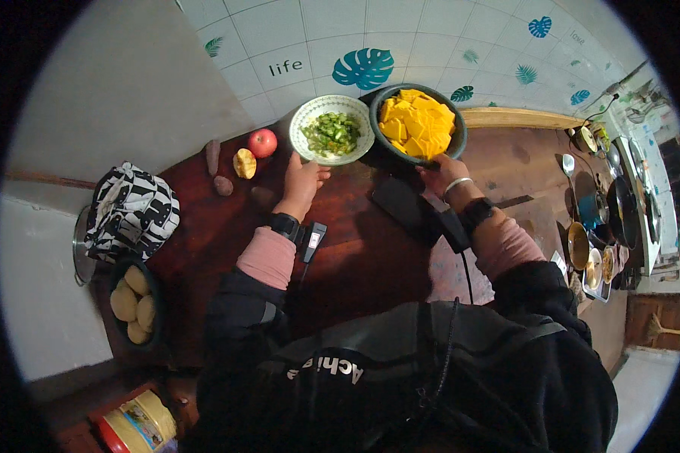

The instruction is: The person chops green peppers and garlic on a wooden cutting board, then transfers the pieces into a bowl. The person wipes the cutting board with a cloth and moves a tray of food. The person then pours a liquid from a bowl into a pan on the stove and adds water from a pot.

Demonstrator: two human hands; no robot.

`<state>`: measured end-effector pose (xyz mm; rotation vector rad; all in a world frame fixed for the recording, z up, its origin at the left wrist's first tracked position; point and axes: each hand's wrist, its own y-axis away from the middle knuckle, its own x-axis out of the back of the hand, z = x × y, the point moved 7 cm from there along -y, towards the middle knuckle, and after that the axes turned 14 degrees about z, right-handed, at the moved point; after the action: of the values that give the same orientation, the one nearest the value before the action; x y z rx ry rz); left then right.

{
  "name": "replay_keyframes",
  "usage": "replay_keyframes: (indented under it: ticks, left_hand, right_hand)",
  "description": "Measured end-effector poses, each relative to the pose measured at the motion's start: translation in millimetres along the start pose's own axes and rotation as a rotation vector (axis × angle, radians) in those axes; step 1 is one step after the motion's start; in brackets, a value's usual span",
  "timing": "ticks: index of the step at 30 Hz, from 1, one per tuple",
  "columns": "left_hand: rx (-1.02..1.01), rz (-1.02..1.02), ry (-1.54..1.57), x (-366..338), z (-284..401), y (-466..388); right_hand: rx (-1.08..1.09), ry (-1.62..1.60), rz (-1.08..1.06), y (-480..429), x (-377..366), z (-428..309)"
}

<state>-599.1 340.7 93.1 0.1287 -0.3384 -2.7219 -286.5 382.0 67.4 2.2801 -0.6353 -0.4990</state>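
My left hand point(301, 184) is at the near-left rim of a white patterned bowl point(298, 127), thumb against its edge and fingers curled below. Chopped green vegetables point(332, 134) lie in that bowl. To its right stands a dark green basin point(460, 133) heaped with yellow slices point(418, 124), which look like pumpkin. My right hand point(446, 172) grips this basin at its near rim, the fingers partly hidden. Both vessels are side by side against the tiled wall. A dark flat object point(399, 204), unclear in shadow, lies below the right hand.
Left of the bowl are a red apple point(262, 142), a cut yellow piece point(245, 163) and sweet potatoes point(213, 157). A black-and-white cloth point(133, 215) covers a metal pot beside a bowl of round pale lumps point(126, 303). Rightward stand a ladle point(569, 165), a wok point(620, 209) and a brown bowl point(577, 245).
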Motion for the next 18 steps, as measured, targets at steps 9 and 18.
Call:
replay_keyframes:
  ticks: [9,18]
  left_hand:
    - [-0.123,-0.072,0.006,24.2,5.8,70.0]
    - [-0.103,-0.09,-0.048,25.4,3.1,155.4]
  right_hand:
    - [0.911,1.238,-0.361,68.6,54.2,-2.0]
    - [1.112,1.21,-0.544,139.8,52.7,60.1]
